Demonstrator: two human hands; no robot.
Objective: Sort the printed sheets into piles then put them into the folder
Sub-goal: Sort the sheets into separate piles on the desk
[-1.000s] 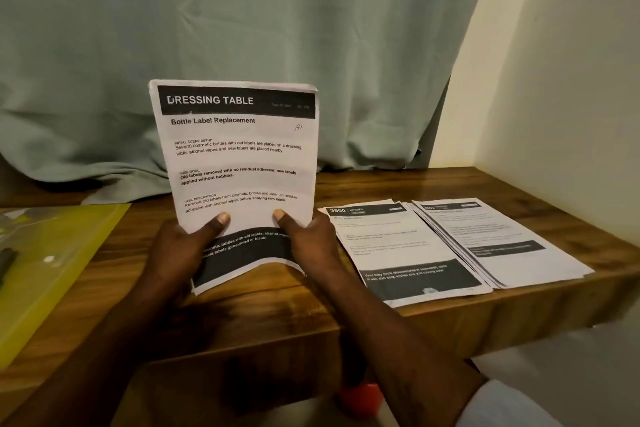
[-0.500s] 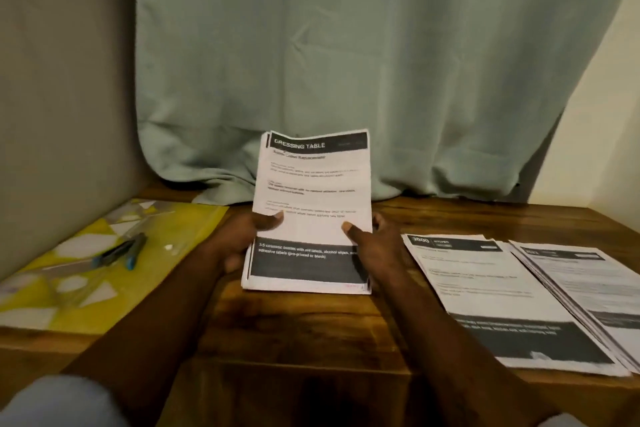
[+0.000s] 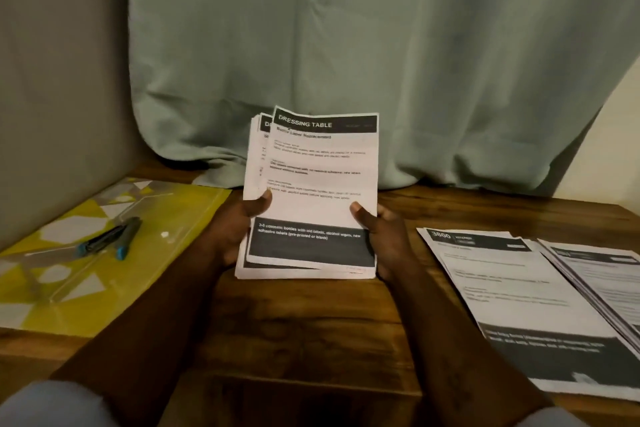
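A stack of printed sheets (image 3: 313,184), topped by one headed "DRESSING TABLE", stands tilted with its lower edge on the wooden table (image 3: 304,329). My left hand (image 3: 235,229) grips its left side, thumb on the front. My right hand (image 3: 384,236) grips the right side the same way. The top sheet sits slightly askew, showing sheets behind it at the upper left. Two sorted piles lie flat at the right: a "3800 KITCHEN" pile (image 3: 519,305) and another pile (image 3: 609,281) partly cut off by the frame. The yellow translucent folder (image 3: 104,253) lies at the left.
Two blue-tipped pens (image 3: 110,237) lie under the folder's clear cover. A pale green curtain (image 3: 346,62) hangs to the table at the back. A grey wall closes the left side. The table's front edge runs near the bottom of the view.
The stack's top sheet has shifted slightly right, exposing sheets behind. The view has moved closer and a little left. Both hands keep their grip.
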